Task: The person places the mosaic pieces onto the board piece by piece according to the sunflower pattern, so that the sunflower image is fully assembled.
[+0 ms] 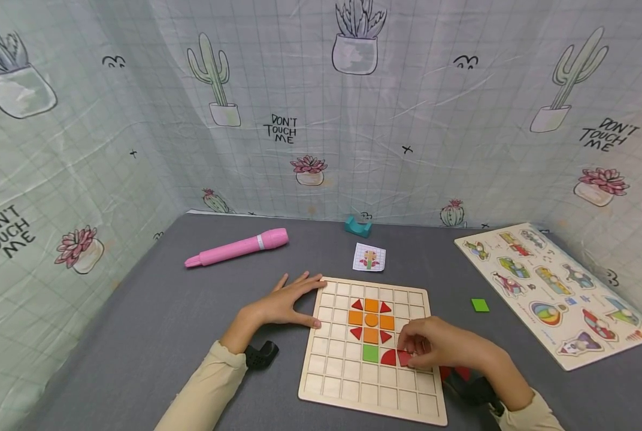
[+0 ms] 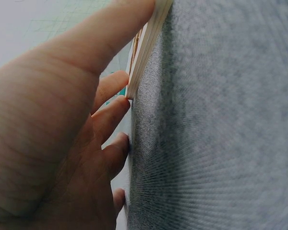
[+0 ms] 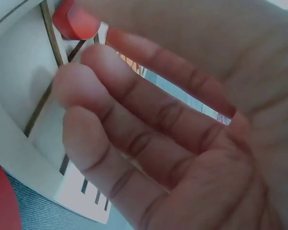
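A wooden grid board (image 1: 332, 380) lies on the dark table, bearing orange squares, an orange circle, red triangles and a green square (image 1: 371, 354). My right hand (image 1: 442, 344) is over the board's right side, pinching a red piece (image 1: 404, 358) with a curved edge. Beside that piece sits a red quarter-circle (image 1: 388, 358). In the right wrist view the thumb covers part of the pinched red piece (image 3: 77, 21). My left hand (image 1: 278, 305) touches the board's left edge, its fingers spread; the left wrist view shows thumb and fingertips by the wooden edge (image 2: 146, 52).
A small pattern card (image 1: 369, 257) and a teal holder (image 1: 358, 226) lie beyond the board. To the left is a pink marker-shaped object (image 1: 237, 247). A green square (image 1: 480, 305) and a picture puzzle board (image 1: 555, 299) lie right. Red pieces (image 1: 463, 373) show partly under the right wrist.
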A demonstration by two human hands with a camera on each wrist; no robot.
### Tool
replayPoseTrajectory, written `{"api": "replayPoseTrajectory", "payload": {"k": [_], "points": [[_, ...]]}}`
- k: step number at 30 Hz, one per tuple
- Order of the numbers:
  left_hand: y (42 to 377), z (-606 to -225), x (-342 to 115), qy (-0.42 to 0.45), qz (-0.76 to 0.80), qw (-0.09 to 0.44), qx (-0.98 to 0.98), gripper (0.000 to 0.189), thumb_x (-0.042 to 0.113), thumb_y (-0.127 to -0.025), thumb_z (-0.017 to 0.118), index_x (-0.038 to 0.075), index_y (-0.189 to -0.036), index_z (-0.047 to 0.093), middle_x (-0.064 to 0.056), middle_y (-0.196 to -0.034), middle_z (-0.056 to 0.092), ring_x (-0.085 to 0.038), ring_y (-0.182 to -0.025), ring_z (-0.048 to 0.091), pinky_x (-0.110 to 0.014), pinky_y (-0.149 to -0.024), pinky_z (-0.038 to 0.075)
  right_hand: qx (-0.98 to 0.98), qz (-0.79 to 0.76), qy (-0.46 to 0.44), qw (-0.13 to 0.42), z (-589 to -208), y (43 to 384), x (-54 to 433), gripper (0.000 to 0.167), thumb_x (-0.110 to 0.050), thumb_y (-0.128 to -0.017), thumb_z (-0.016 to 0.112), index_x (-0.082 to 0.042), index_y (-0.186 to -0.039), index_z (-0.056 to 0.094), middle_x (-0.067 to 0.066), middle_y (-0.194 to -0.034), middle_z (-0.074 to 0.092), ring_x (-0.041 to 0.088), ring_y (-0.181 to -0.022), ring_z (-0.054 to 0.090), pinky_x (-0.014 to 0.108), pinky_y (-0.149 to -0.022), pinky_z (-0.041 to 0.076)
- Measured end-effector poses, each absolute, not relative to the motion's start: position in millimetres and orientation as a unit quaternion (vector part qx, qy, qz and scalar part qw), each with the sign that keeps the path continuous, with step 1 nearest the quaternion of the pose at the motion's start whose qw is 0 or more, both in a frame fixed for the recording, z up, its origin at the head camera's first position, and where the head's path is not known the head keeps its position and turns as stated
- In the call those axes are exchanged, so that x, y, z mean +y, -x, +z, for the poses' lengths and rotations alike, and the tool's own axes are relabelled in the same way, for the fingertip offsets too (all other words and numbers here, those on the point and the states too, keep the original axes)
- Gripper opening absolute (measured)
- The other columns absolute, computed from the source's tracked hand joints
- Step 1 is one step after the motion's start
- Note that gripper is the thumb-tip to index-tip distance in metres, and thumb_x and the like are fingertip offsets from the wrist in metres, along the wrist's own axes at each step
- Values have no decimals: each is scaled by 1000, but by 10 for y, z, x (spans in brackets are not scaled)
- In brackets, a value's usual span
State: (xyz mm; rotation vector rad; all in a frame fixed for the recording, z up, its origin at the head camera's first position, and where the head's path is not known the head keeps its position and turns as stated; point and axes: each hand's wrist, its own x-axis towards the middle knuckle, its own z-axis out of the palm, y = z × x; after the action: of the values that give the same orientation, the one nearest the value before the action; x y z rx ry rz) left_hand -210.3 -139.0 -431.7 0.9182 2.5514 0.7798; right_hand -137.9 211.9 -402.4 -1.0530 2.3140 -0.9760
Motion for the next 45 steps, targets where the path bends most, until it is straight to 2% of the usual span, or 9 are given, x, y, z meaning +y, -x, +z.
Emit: {"api": "replayPoseTrajectory", "payload": {"k": [7,15,25,30,35,45], "points": [[2092,-4326,-1401,-317,273,162,894,87,45,-82,77,17,-152,35,-5,-161,24,-31,-150,9,-62,-115,-6,829,-345,382,219,-4033,1372,2089,8,-8,-86,72,-13,-88,66,-14,-75,55,-3,-65,49,19,-58,48],[2081,-4327,-1410,-314,276,163,894,86,44,-82,77,16,-152,36,-5,-161,25,-31,-150,9,-62,-115,-6,844,-339,362,204,-3978,1415,2184,3,-16,-89,71,-14,-91,69,-14,-81,57,-1,-68,49,20,-60,47],[2107,-4356,-1381,-325,273,160,891,86,46,-82,76,17,-152,35,-5,-162,23,-31,-150,8,-62,-115,-6,850,-352,353,167,-3945,1447,2568,10,-17,-92,69,-9,-98,67,-6,-91,62,0,-72,54,24,-60,50],[2108,-4355,-1378,-324,273,159,892,86,45,-82,77,17,-152,35,-5,-161,23,-31,-150,8,-63,-115,-6,851,-356,351,159,-4031,1447,2788,10,-13,-90,71,-9,-97,66,3,-91,62,3,-74,55,25,-59,50],[2115,-4345,-1377,-322,268,159,894,86,45,-82,76,18,-152,35,-4,-161,23,-30,-150,8,-62,-115,-6,865,-331,359,117,-4100,1458,2979,13,-10,-85,75,-11,-94,66,1,-92,58,7,-74,49,23,-56,45],[2115,-4338,-1393,-321,271,157,894,86,45,-82,77,17,-152,35,-5,-161,24,-30,-150,8,-62,-115,-6,873,-318,343,140,-4109,1462,3210,26,-6,-77,80,-6,-98,64,-1,-89,55,6,-75,42,23,-54,41]]}}
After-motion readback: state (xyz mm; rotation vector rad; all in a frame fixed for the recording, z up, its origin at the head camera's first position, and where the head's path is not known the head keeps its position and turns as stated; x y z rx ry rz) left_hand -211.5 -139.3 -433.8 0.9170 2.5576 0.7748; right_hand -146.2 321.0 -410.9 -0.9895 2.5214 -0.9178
